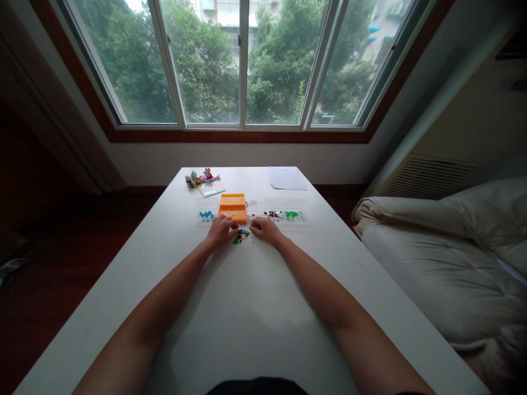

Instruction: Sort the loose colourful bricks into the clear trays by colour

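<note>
A small heap of mixed coloured pieces (241, 236), which look like tiny building bricks, lies on the white table between my hands. My left hand (221, 229) rests at the heap's left edge, in front of an orange open case (233, 201), with its fingers curled. On the other side, my right hand (265, 229) sits just right of the heap, fingers bent and pressed together. Whatever either hand pinches is too small to make out. Blue pieces (206, 215) lie in a clear tray beyond my left hand. Dark brown pieces (273, 214) and green pieces (293, 214) lie sorted beyond my right.
At the table's far left stand several small colourful figures (201, 177) beside a pale card or booklet (211, 188). White paper (287, 178) lies at the far right corner. A window spans the wall ahead, and a cushioned sofa (428, 263) is right of the white table (247, 318).
</note>
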Action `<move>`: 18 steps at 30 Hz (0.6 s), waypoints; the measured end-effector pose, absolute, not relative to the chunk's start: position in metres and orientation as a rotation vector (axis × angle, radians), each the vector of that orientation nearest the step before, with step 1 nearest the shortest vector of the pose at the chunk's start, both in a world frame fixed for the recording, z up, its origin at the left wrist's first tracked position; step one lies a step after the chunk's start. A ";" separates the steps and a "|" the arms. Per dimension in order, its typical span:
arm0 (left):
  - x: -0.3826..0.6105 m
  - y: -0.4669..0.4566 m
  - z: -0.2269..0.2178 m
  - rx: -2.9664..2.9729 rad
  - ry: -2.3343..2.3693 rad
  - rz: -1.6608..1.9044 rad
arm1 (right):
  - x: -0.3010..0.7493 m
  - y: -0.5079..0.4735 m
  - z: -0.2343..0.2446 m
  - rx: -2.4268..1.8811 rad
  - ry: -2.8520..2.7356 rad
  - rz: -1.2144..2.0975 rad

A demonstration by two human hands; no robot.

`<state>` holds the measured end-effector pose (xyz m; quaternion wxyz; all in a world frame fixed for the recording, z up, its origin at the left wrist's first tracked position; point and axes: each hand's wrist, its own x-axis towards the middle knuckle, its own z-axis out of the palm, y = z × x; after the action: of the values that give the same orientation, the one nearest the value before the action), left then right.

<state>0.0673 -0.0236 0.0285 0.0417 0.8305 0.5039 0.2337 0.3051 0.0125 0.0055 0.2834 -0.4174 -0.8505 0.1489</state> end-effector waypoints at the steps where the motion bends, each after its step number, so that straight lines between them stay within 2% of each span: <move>1: 0.069 -0.025 0.029 2.550 1.520 0.722 | 0.305 0.013 0.005 -1.121 -2.273 0.398; 18: 0.077 -0.030 0.030 2.664 1.473 0.643 | 0.301 0.012 0.002 -1.178 -2.244 0.369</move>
<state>0.0775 -0.0297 0.0296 0.0149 0.8561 0.4734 0.2066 0.3007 0.0117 0.0024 0.2864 -0.4407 -0.8394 0.1382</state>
